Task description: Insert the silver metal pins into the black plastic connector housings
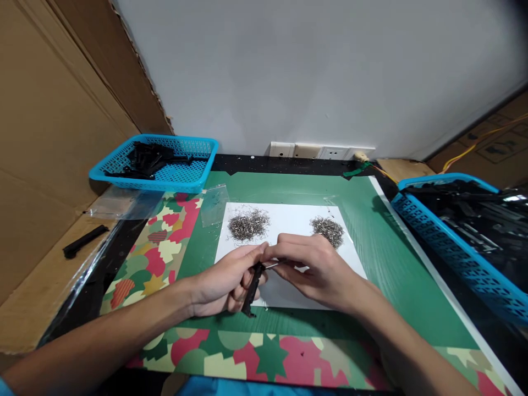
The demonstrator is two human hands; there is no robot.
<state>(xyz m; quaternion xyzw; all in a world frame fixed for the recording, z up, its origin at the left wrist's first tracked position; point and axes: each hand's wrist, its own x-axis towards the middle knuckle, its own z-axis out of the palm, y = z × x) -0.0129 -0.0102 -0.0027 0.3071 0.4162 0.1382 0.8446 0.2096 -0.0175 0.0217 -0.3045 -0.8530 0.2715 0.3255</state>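
Both grips closed: left hand (225, 281) clamps black strip (251, 291), right hand (324, 270) pinches pin (272, 265) (fingertips meeting).

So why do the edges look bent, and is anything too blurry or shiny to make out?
Head view: the wide lens bows the blue plastic basket on the right; light is soft and even, with glare on its black plastic parts; the thin metal pin in the right hand is too small to look sharp.
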